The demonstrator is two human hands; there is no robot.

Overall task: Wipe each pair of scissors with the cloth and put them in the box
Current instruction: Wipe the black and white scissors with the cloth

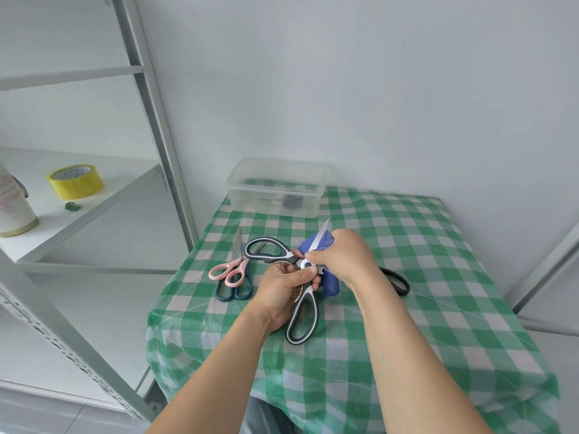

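Centrally, over the checked tablecloth [407, 245], a pair of kitchen scissors [308, 292] is held between both hands. The left hand [282, 289] is clenched round the scissors near the pivot, the thumb laid across the toothed inner edge of the lower handle. The right hand [341, 258] is closed round a blue cloth [330, 285], which is pinched against the blade [320, 235]; the bare steel tip is seen pointing up and away beyond the fingers, and a soft fold of cloth hangs below the wrist. The scissors are spread wide, one handle reaching up to the left and the other down toward the person; both handles are long oval loops in black with white trim. Left of the hands, pink scissors [239, 266] with slim metal blades are laid over blue scissors [233, 292], both resting on the tablecloth. A black handle [405, 281], glossy and looped, is seen beside the right forearm, the rest being hidden. At the far edge of the table stands the box [250, 198], rectangular, of clear plastic with rounded corners and no lid; something dark lies inside, too blurred to be made out. The tablecloth is a thin woven fabric in green and white squares, draped over the table edges. On a white metal shelf [94, 211] to the left, a roll of yellow tape [78, 187] is set.
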